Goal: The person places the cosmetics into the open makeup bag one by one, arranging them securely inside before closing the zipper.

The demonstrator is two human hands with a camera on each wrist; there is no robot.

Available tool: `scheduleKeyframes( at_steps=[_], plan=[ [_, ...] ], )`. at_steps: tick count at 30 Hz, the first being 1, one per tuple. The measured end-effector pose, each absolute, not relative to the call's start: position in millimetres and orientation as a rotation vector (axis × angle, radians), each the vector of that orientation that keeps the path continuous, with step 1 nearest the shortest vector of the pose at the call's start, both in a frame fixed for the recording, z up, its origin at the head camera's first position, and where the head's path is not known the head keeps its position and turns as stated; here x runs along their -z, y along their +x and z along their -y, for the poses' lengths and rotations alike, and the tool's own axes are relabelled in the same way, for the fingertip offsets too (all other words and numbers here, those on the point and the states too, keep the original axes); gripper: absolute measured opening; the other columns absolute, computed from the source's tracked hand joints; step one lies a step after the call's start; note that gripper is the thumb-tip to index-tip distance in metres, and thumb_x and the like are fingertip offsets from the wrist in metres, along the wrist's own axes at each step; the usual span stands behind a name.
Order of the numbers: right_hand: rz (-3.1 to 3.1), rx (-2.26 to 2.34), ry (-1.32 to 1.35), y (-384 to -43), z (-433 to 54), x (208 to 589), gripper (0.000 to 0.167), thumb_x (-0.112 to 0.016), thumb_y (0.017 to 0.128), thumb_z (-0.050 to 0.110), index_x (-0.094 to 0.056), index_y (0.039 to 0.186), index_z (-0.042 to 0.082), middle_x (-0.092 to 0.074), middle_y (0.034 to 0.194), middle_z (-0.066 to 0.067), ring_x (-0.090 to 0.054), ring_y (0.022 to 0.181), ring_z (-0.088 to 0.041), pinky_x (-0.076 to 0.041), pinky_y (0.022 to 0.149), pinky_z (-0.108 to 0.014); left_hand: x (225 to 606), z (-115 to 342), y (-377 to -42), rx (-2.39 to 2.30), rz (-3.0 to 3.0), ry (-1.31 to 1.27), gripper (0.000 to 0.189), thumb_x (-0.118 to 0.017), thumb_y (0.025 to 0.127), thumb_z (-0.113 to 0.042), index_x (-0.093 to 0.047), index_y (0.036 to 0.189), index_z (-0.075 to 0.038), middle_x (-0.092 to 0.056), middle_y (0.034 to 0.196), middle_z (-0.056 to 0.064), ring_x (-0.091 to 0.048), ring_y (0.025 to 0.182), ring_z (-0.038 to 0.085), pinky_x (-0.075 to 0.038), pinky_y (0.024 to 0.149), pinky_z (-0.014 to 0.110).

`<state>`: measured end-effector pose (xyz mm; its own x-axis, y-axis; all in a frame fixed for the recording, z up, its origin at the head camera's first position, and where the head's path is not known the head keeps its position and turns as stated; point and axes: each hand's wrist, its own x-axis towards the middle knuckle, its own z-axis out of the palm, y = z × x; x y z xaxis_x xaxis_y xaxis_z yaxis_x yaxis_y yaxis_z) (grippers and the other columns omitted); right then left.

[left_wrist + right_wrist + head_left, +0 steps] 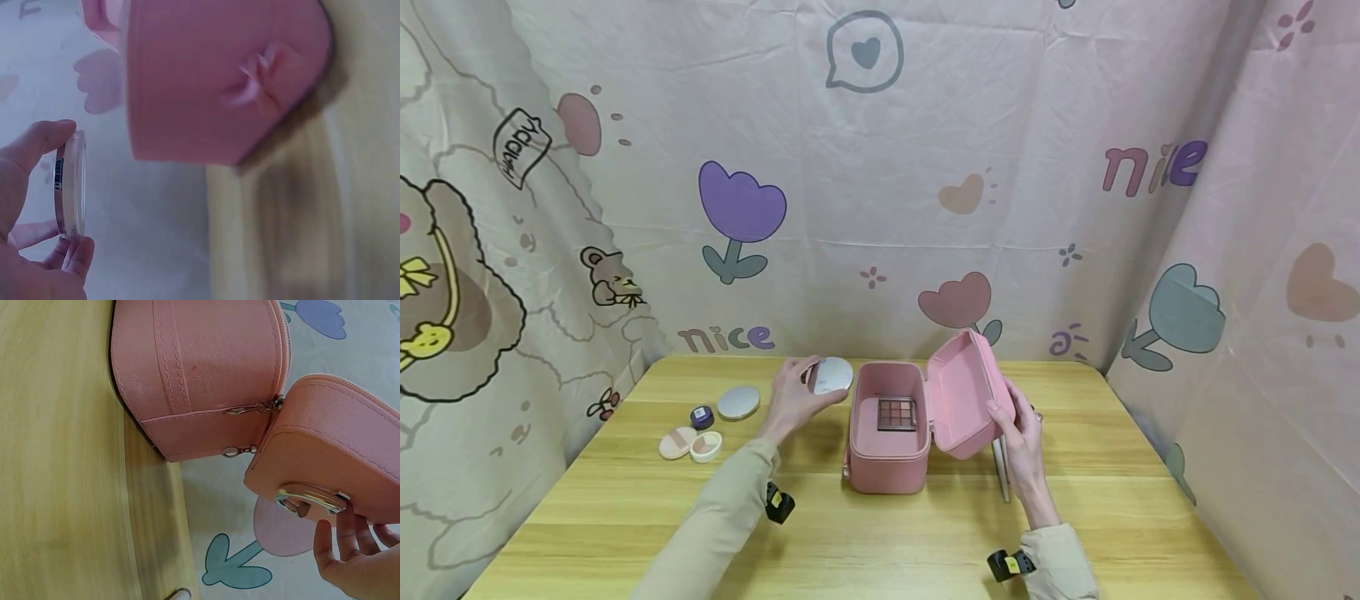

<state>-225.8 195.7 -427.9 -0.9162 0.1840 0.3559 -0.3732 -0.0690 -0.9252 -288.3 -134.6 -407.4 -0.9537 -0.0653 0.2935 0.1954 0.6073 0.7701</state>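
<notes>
My left hand (792,398) pinches a round compact (832,376) by its edge, thumb on one side and fingers on the other. It is beside the left wall of an unzipped pink makeup case (889,475), apart from it in the left wrist view. That view shows the compact (70,184) edge-on. An eyeshadow palette (897,414) lies on the case floor. With my right hand (1024,429) I hold the case's lid (962,396), swung out to the right. In the right wrist view, fingertips touch the lid near its carry handle (312,496).
On the wooden table's left lie a second round silver compact (738,402), a small dark purple jar (702,417), a powder puff (676,442) and a small round white container (706,447). A slim pale stick (1002,475) lies partly hidden behind the lid. Patterned curtain (865,208) borders the table.
</notes>
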Motion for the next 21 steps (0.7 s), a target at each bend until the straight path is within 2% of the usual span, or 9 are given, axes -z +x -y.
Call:
scheduleKeyframes(
  at_steps=[8,21],
  plan=[
    [1.848,-2.052,0.201,-226,-196,428,0.051,-0.052,0.1,0.007,-0.041,0.149,0.0,-0.055,0.131,0.002,-0.06,0.114,-0.007,-0.053,0.092,-0.016,393,103,-290,1.289,2.558,-0.196,0.08,-0.09,0.07,-0.028,-0.058,0.137,0.002,-0.053,0.134,0.023,-0.052,0.123,0.039,-0.045,0.108,0.053],
    [1.854,-2.065,0.195,-225,-196,428,0.053,-0.051,0.1,0.007,-0.039,0.151,0.0,-0.049,0.141,-0.008,-0.059,0.115,-0.005,-0.052,0.094,-0.015,404,61,-307,1.101,2.667,-0.405,0.077,-0.09,0.07,-0.026,-0.059,0.132,0.007,-0.056,0.126,0.026,-0.055,0.114,0.037,-0.049,0.102,0.051]
  ],
)
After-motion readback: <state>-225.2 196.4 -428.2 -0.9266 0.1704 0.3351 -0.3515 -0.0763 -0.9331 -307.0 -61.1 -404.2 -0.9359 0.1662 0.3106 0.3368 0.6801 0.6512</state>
